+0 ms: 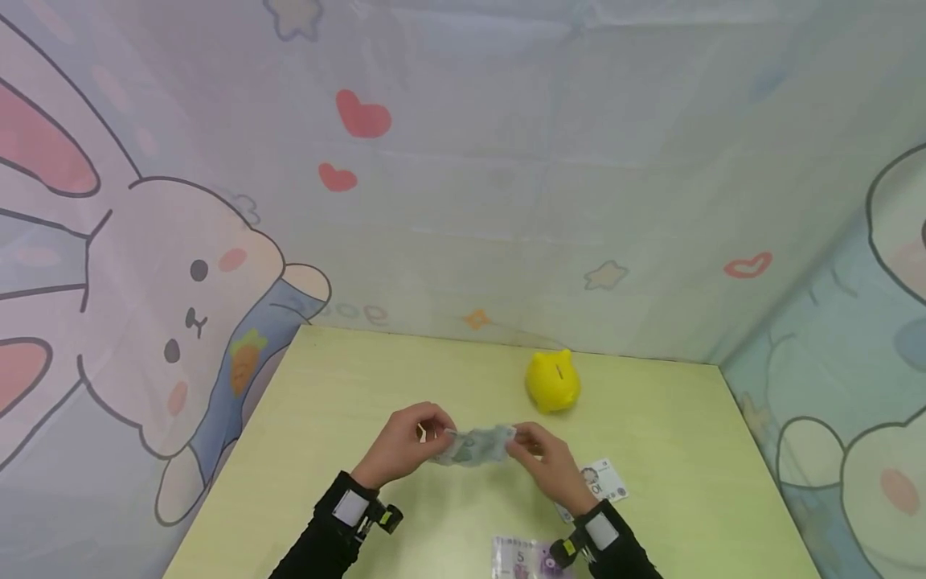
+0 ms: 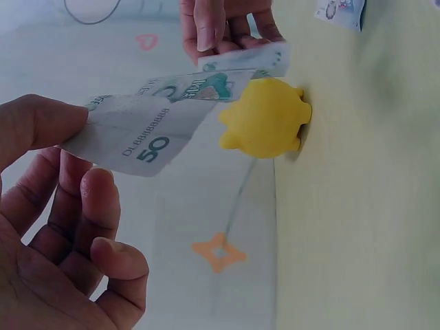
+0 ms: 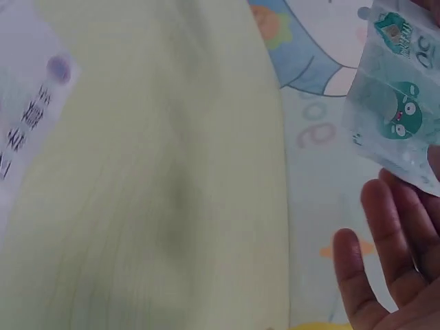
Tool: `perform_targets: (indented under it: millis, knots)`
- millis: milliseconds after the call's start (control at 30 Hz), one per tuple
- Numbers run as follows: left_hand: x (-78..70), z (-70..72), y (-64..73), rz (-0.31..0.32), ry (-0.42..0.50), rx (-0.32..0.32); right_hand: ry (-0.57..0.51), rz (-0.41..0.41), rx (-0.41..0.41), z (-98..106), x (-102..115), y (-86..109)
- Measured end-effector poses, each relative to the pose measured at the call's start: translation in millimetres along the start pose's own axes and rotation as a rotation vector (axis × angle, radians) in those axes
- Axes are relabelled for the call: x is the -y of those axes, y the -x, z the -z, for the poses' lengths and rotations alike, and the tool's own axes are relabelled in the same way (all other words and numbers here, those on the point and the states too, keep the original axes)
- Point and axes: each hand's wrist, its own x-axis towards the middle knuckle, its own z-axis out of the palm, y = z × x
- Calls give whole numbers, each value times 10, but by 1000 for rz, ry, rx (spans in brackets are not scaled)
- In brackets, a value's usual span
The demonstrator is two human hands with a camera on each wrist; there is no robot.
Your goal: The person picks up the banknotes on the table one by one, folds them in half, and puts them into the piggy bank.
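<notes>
Above the pale yellow table (image 1: 405,370), pinching a green cartoon 50 banknote (image 1: 476,448) at opposite ends between thumb and fingers of left hand (image 1: 407,442) and right hand (image 1: 548,460), in front of the yellow piggy bank (image 1: 553,381).

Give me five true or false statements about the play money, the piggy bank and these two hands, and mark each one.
1. The left hand and right hand both hold the green 50 play banknote. True.
2. The piggy bank is pink. False: it is yellow.
3. The piggy bank's coin slot shows in the head view. True.
4. The purple 5 play banknote is in the left hand. False: it lies on the table.
5. A white play banknote also lies on the table. True.
</notes>
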Motion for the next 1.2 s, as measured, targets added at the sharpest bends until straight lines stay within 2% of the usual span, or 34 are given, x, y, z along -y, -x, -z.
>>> perform_targets:
  millis: [133,333,467,567,767,867,1100,1200]
  knots:
    - [58,-41,14,86,84,-44,-51,-10,-79,-22,-2,2]
    - [199,-168,20,263,360,-189,-88,27,-158,4,89,-7]
    - [321,-292,25,321,529,-281,-97,61,-187,47,220,-20]
    - [375,-385,24,336,608,-304,-89,90,-190,81,314,-29]
    - [451,-537,19,366,666,-255,-74,163,-168,145,420,-48]
    - [479,-585,30,386,694,-260,-72,185,-166,165,403,-65]
    - [396,-630,3,376,699,-416,-65,144,-214,192,291,-88]
    - [344,-634,-17,368,665,-468,-69,131,-240,168,257,-85]
